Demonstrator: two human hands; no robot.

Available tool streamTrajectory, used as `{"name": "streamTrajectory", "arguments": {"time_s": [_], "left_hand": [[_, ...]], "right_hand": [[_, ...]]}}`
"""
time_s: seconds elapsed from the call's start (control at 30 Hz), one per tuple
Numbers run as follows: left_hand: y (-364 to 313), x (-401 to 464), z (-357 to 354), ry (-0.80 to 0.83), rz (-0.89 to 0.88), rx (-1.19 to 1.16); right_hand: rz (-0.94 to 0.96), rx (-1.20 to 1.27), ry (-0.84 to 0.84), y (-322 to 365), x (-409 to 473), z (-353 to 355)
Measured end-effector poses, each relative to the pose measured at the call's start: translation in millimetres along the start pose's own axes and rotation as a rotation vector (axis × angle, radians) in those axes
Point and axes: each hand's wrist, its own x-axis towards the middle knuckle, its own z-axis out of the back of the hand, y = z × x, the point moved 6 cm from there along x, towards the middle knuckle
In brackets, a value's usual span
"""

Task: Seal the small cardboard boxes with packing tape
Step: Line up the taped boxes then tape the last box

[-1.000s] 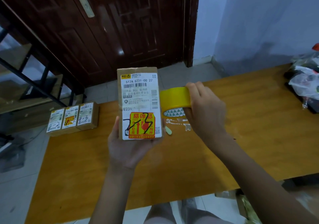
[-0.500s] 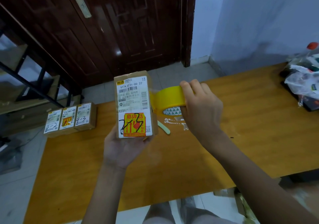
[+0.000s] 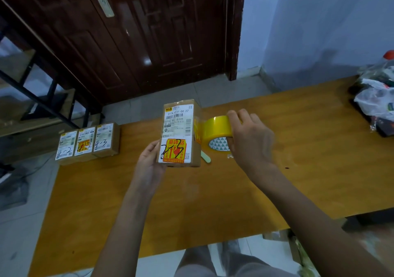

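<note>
Brown labelled cardboard box (image 3: 180, 133) stands upright above the orange wooden surface (image 3: 298, 148), left hand (image 3: 149, 163) gripping its lower left edge (fingers hidden behind). Right hand (image 3: 249, 140) curls round the yellow tape roll (image 3: 217, 128), just right of the box.

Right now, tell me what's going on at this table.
A person is taping up a small cardboard box. The left hand holds the box upright above the wooden table, while the right hand grips a roll of yellow packing tape against the box's right side, where a strip is stuck on. Three more labelled boxes sit in a row at the table's far left corner. A small pale green object lies on the table behind the box.
</note>
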Motion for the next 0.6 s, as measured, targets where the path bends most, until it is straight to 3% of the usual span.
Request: {"name": "streamTrajectory", "arguments": {"time_s": [0.13, 0.23, 0.4, 0.5, 0.6], "left_hand": [[-0.4, 7.7, 11.8, -0.032, 0.017, 0.329], [-3.6, 13.4, 9.9, -0.016, 0.023, 0.452], [-1.1, 18.3, -2.4, -0.046, 0.233, 0.784], [11.9, 10.3, -22.0, 0.035, 0.160, 0.984], [29.5, 12.2, -31.6, -0.128, 0.015, 1.206]], "right_hand": [[-0.020, -0.015, 0.050, -7.2, -3.3, -13.4], [-0.019, -0.022, 0.080, -9.8, -6.0, -23.1], [0.003, -0.046, 0.111, -7.5, -10.0, -33.7], [0.006, -0.061, 0.134, -3.8, -11.5, -38.9], [0.021, -0.082, 0.152, -1.2, -12.8, -45.3]]}}
